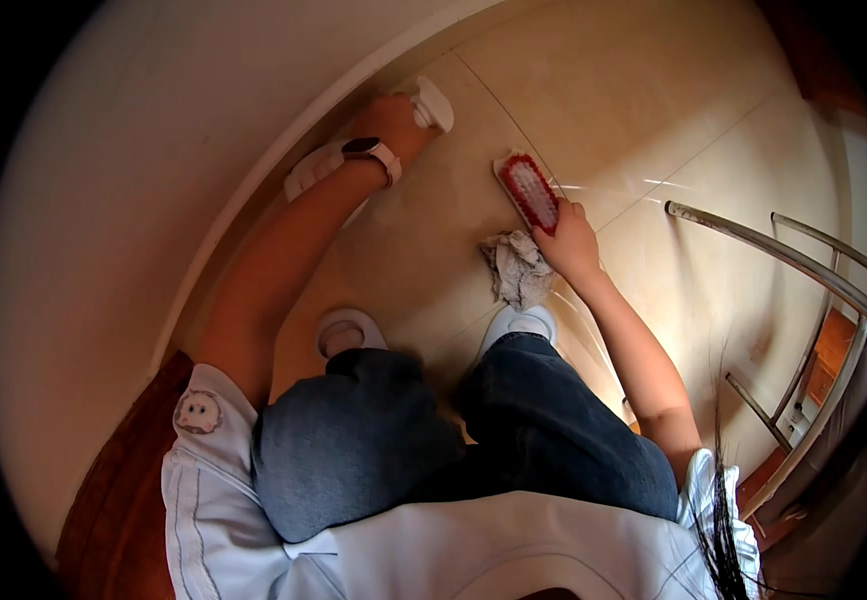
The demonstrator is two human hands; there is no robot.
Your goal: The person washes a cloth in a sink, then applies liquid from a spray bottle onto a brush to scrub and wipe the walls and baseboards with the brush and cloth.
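Observation:
My left hand [390,122] is closed around the neck of a white bottle [319,170] with a white spray-like head [434,104], beside the wall at the upper left. The bottle's body is partly hidden behind my wrist. In my right hand [570,243] is a red brush [529,190], gripped at its near end, with its pale bristles turned up. A crumpled grey cloth [520,270] lies on the tiled floor [434,225] just left of my right hand, in front of my right foot.
A white wall [134,180] with a baseboard curves along the left. Metal chair legs [774,245] stand at the right. My feet in white slippers [352,328] are on the floor below my hands. Dark red wood [129,480] is at the lower left.

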